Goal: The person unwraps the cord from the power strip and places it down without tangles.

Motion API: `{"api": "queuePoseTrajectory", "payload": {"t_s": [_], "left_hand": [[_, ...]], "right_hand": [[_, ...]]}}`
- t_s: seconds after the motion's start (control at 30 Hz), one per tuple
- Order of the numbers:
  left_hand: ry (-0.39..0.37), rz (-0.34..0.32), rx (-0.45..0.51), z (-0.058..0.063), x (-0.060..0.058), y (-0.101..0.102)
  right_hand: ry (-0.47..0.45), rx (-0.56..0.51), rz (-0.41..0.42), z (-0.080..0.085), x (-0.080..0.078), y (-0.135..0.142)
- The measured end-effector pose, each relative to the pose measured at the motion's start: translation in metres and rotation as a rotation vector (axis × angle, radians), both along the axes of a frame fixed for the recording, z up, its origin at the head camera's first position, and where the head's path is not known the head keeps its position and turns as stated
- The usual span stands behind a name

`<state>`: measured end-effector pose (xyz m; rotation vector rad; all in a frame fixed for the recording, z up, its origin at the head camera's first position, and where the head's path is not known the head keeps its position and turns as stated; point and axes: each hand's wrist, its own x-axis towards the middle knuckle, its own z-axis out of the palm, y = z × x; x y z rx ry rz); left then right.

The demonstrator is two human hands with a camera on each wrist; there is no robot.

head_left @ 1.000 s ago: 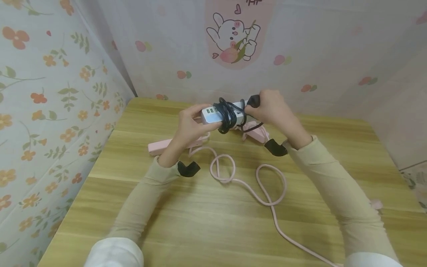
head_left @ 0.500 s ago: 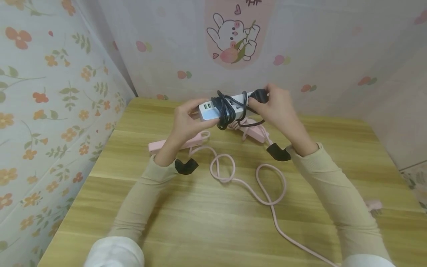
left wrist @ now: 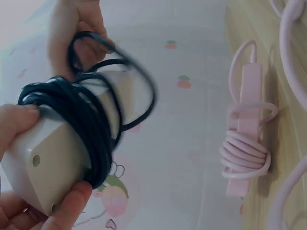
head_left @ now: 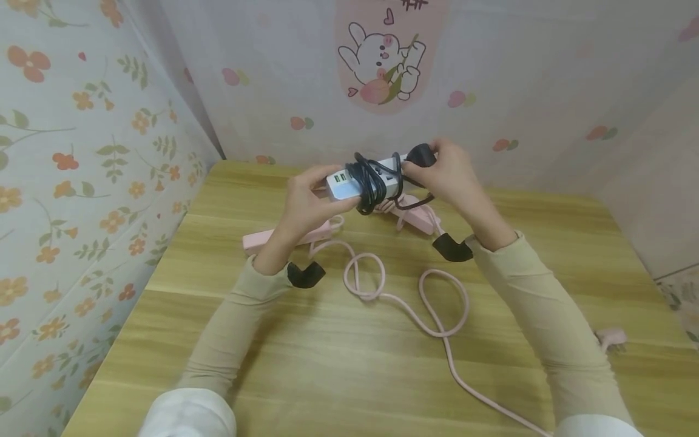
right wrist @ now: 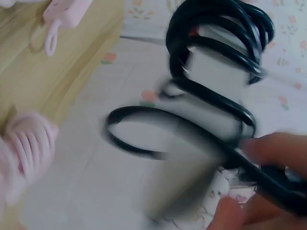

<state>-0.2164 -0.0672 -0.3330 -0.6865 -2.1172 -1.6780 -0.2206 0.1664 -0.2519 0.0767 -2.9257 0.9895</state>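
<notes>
A white power strip (head_left: 340,193) is held up above the far part of the table, with a black cord (head_left: 372,189) wound round its middle. My left hand (head_left: 306,197) grips its left end, thumb on the near side, close to the USB ports. At the other end my right hand (head_left: 453,173) pinches the cord's black plug (head_left: 419,155). A loose loop of cord (left wrist: 144,86) hangs off the strip near the right hand. In the right wrist view the right hand and the strip's end are blurred.
Two pink power strips lie on the wooden table (head_left: 338,364): one behind the left forearm (head_left: 259,238), one with its cord wound round it (head_left: 417,217). A pink cord (head_left: 426,321) curls across the table. Its pink plug (head_left: 613,337) rests by the right forearm. Fabric hangs behind.
Both hands have risen slightly with the white power strip, then dipped a little. The black plug shows more clearly in the right hand's fingers. The pink power strips stay in place.
</notes>
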Motion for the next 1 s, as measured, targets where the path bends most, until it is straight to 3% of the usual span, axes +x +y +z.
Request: {"api": "queuePoseTrajectory", "payload": {"t_s": [0.1,0.2,0.4,0.57,0.8,1.0], "left_hand": [[-0.055,-0.003,-0.002,-0.002,0.001,-0.002],[-0.081,0.005,0.038,-0.004,0.0,-0.003],[-0.091,0.036,0.076,-0.004,-0.005,-0.002],[-0.09,0.052,0.113,-0.004,-0.007,-0.002],[-0.122,0.081,0.189,0.002,-0.006,-0.006],[-0.118,0.049,0.229,0.007,-0.003,-0.01]], "right_hand": [[-0.027,0.037,0.005,0.002,0.0,0.002],[0.029,0.041,0.018,0.0,0.001,0.006],[0.284,-0.044,0.052,-0.008,0.015,0.005],[0.437,-0.037,0.195,-0.016,0.033,0.001],[0.363,-0.026,0.294,-0.046,0.054,0.005],[0.321,-0.048,0.258,-0.086,0.04,0.012]]}}
